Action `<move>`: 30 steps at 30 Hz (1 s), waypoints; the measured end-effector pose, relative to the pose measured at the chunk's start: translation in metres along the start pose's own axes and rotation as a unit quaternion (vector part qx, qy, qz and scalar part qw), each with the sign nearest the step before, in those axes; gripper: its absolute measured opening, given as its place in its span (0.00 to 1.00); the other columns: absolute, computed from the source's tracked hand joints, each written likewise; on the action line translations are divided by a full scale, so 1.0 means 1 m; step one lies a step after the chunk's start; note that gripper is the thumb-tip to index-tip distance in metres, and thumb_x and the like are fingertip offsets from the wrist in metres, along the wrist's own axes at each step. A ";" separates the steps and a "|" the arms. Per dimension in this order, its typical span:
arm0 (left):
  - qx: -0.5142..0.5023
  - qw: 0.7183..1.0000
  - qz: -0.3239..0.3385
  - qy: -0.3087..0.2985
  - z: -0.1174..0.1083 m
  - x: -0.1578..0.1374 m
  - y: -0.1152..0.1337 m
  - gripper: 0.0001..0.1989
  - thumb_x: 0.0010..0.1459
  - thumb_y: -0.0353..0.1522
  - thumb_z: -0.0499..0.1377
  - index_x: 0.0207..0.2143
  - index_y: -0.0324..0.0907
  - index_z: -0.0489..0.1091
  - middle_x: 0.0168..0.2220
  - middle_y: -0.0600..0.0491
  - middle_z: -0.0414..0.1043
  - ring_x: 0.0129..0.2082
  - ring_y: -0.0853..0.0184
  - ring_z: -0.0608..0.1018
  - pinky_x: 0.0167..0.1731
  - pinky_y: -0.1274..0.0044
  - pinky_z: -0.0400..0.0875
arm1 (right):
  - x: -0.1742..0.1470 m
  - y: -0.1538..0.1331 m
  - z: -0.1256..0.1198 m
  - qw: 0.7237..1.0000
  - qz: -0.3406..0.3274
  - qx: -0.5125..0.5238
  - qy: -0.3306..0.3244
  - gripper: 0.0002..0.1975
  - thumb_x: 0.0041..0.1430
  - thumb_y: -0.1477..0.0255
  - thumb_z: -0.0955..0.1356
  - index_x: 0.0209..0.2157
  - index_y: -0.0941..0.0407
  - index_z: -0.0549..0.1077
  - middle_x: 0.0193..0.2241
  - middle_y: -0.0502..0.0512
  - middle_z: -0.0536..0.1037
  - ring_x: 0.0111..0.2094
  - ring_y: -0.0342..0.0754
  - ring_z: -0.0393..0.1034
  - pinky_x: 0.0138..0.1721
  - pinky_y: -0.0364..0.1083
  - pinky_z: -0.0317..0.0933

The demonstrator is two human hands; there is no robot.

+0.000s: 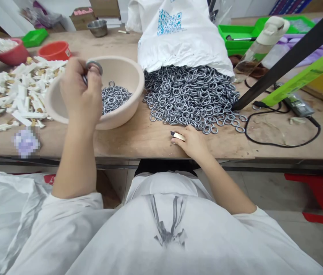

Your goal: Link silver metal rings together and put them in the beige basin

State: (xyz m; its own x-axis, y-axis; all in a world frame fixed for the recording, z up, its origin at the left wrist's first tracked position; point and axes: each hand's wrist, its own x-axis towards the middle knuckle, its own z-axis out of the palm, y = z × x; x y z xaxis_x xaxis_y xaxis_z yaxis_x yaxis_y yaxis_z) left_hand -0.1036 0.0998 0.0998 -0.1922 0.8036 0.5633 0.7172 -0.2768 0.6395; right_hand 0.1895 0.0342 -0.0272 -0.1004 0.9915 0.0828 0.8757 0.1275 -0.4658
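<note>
My left hand (81,91) is raised over the near left rim of the cream basin (134,110). Its closed fingers grip a grey metal ring (94,65); whether more rings sit inside the fist I cannot tell. Similar rings (115,100) lie loose in the basin. Low over the table's front part, my right hand (192,142) is closed on a small cream-coloured piece with a dark tip (178,136). Just beyond that hand spreads a big heap of grey rings (190,95), spilling from the mouth of a white sack (182,47).
White strips (25,91) are piled at left, near red bowls (54,50). A dark slanted bar (287,57), a lime-green bar (307,76), a clear bottle (257,49) and a black cable (281,145) occupy the right. The table's front edge runs before my body.
</note>
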 end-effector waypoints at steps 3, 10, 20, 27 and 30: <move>0.235 0.969 -0.025 -0.077 0.001 0.034 -0.025 0.14 0.57 0.30 0.63 0.45 0.36 0.74 0.46 0.44 0.73 0.48 0.51 0.73 0.53 0.51 0.64 | -0.004 -0.001 0.004 1.000 -0.003 0.003 -0.012 0.11 0.63 0.67 0.70 0.44 0.53 0.82 0.38 0.57 0.75 0.38 0.52 0.71 0.37 0.47 0.57; 0.131 0.965 0.210 -0.091 0.024 -0.048 -0.009 0.11 0.61 0.34 0.59 0.44 0.38 0.75 0.47 0.43 0.77 0.50 0.56 0.74 0.54 0.60 0.65 | 0.000 -0.002 0.003 0.999 -0.022 0.011 -0.029 0.12 0.64 0.67 0.69 0.46 0.55 0.81 0.40 0.59 0.77 0.42 0.55 0.72 0.41 0.48 0.60; -0.078 0.967 0.093 -0.225 0.071 -0.165 0.001 0.10 0.66 0.34 0.54 0.32 0.42 0.72 0.33 0.50 0.77 0.36 0.65 0.76 0.40 0.71 0.69 | -0.005 0.008 0.005 0.995 -0.057 0.042 -0.069 0.11 0.62 0.72 0.69 0.46 0.56 0.79 0.43 0.59 0.81 0.46 0.55 0.74 0.48 0.51 0.64; -0.083 0.952 0.051 -0.292 0.088 -0.165 0.006 0.11 0.67 0.34 0.53 0.35 0.42 0.74 0.34 0.50 0.76 0.37 0.64 0.76 0.43 0.70 0.70 | -0.003 -0.002 0.013 0.995 -0.061 -0.068 -0.039 0.15 0.63 0.78 0.63 0.47 0.59 0.77 0.43 0.63 0.78 0.45 0.56 0.73 0.44 0.50 0.63; -0.009 0.933 0.098 -0.345 0.101 -0.163 0.011 0.12 0.66 0.36 0.56 0.45 0.42 0.75 0.45 0.46 0.75 0.47 0.59 0.75 0.49 0.66 0.70 | 0.000 -0.001 0.015 0.998 -0.044 -0.044 0.001 0.16 0.63 0.76 0.62 0.48 0.58 0.76 0.43 0.64 0.78 0.43 0.56 0.73 0.42 0.50 0.62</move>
State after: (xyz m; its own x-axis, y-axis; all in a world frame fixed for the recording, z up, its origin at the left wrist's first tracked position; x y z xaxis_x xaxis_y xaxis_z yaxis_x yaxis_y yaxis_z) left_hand 0.0031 0.0195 -0.0379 0.4233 0.8832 0.2021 0.6814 -0.4574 0.5714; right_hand 0.1821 0.0349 -0.0398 -0.1781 0.9764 0.1222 0.9013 0.2117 -0.3778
